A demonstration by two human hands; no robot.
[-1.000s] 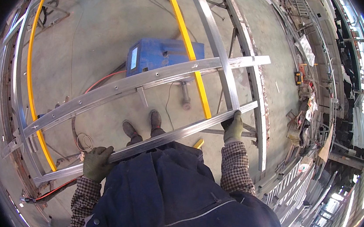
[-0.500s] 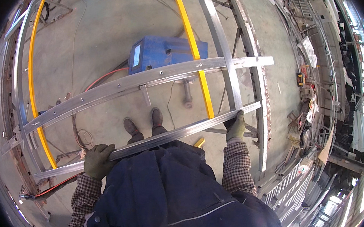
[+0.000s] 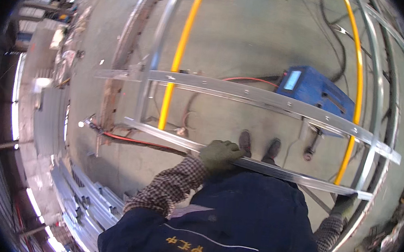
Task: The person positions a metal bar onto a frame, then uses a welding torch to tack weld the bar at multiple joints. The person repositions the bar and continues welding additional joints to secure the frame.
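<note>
A silvery square metal tube [image 3: 280, 173] runs across in front of my body, along the near side of a metal frame. My left hand [image 3: 221, 155], in a dark green work glove, is closed over the tube left of my shoes. Close to the tube's right end, my right hand [image 3: 345, 204] in a similar glove grips it from the near side; its fingers are partly hidden. Beyond lies a parallel crossbar [image 3: 258, 96] with small holes. Two yellow bars, one at left [image 3: 183, 41] and one at right [image 3: 357, 58], lead away from the tube.
Inside the frame, a blue machine [image 3: 308, 87] with a lit screen stands on the floor. A torch-like tool [image 3: 96, 128] with an orange-and-black cable lies at left. Metal profiles [image 3: 88, 197] are stacked at lower left. A rusty-edged beam [image 3: 125, 36] supports the frame's left side.
My view has swung to the left, so the frame appears farther right and tilted differently. Both hands stay on the tube; the left one appears nearer its middle.
</note>
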